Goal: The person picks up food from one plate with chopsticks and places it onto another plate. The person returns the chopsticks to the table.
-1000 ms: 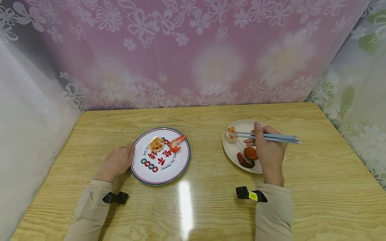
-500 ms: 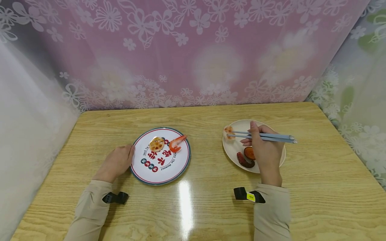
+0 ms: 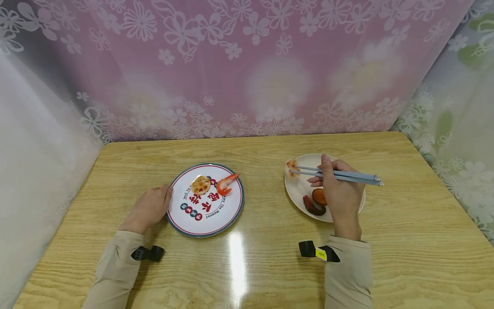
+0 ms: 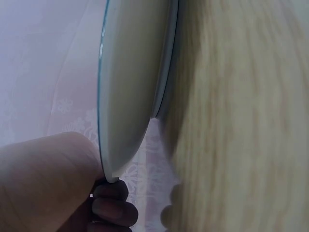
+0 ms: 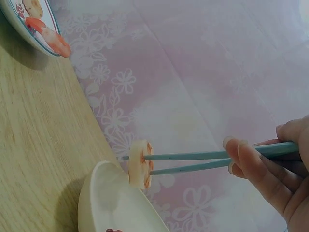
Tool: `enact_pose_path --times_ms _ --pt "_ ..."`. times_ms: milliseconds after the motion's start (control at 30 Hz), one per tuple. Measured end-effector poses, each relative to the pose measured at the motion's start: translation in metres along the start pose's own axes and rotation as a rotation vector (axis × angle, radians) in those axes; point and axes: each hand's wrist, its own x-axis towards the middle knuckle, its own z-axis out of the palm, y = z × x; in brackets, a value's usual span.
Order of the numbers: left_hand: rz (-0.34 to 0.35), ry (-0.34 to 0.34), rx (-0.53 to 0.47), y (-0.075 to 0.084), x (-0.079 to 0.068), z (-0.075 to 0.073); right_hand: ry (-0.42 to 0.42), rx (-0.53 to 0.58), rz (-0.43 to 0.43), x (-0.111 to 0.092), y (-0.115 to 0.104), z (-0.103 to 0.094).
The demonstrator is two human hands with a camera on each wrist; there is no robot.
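Observation:
My left hand (image 3: 150, 208) pinches the rim of a white plate (image 3: 189, 226) with a blue edge and red print, thumb above and curled fingers below in the left wrist view. A browned lotus root slice (image 3: 201, 185) and a shrimp (image 3: 224, 188) lie on this plate. In my right hand (image 3: 341, 197) is a pair of blue-grey chopsticks (image 5: 188, 155). At their tips a thick white slice with browned marks (image 5: 139, 164) is held up over the left rim of a cream plate (image 3: 295, 195); one tip shows beyond its far side.
On the cream plate lie a dark red curled piece (image 3: 313, 206), like a tentacle, and a round brown slice (image 3: 319, 196), partly behind my right hand. Both plates stand on a wooden table (image 3: 266, 257). A pink flowered curtain (image 3: 247, 86) hangs behind the table.
My right hand has shifted slightly left, carrying the white slice on the chopsticks from inside the cream plate to over its left rim. My left hand and its plate have not moved.

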Motion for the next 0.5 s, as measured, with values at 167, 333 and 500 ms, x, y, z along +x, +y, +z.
enact_pose_path --times_ms 167,333,500 --pt "0.003 0.011 0.006 0.001 -0.001 0.000 -0.014 0.041 -0.004 -0.002 -0.004 0.006" --pt "0.006 0.006 0.003 0.000 -0.001 0.000 -0.050 0.062 -0.025 -0.005 -0.008 0.013" --pt "0.004 0.004 0.003 -0.001 0.000 0.000 -0.090 0.064 -0.026 -0.008 -0.011 0.020"
